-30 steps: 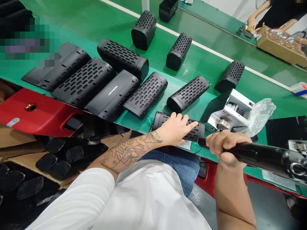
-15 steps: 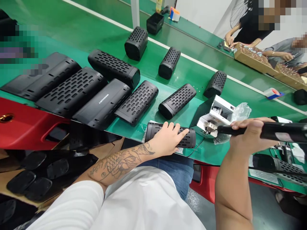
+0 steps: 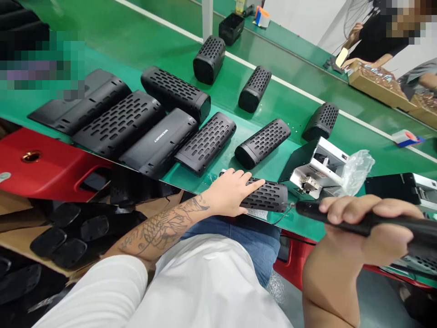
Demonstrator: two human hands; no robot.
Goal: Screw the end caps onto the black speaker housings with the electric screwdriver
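Note:
A black casing with slotted holes [image 3: 268, 197] lies on the table's near edge. My left hand [image 3: 234, 193] grips it from above, fingers across its left part and covering that end. In my right hand [image 3: 367, 225] is a black electric screwdriver [image 3: 312, 212], fingers wrapped around its body. Its tip points left, close to the casing's right end; whether they touch I cannot tell. Behind the tip stands a silver and black screw feeder [image 3: 310, 175], apart from the screwdriver.
Several more black casings [image 3: 206, 143] lie on the green table [image 3: 269, 175] to the left and behind. A clear plastic bag [image 3: 358, 171] sits beside the feeder. Red stools [image 3: 51, 164] and black parts in a carton [image 3: 58, 241] are below. A co-worker [image 3: 372, 45] is across the table.
My right hand has brought the screwdriver from the feeder's front down and left toward the casing's right end. My left hand stays on the casing. The view has shifted slightly.

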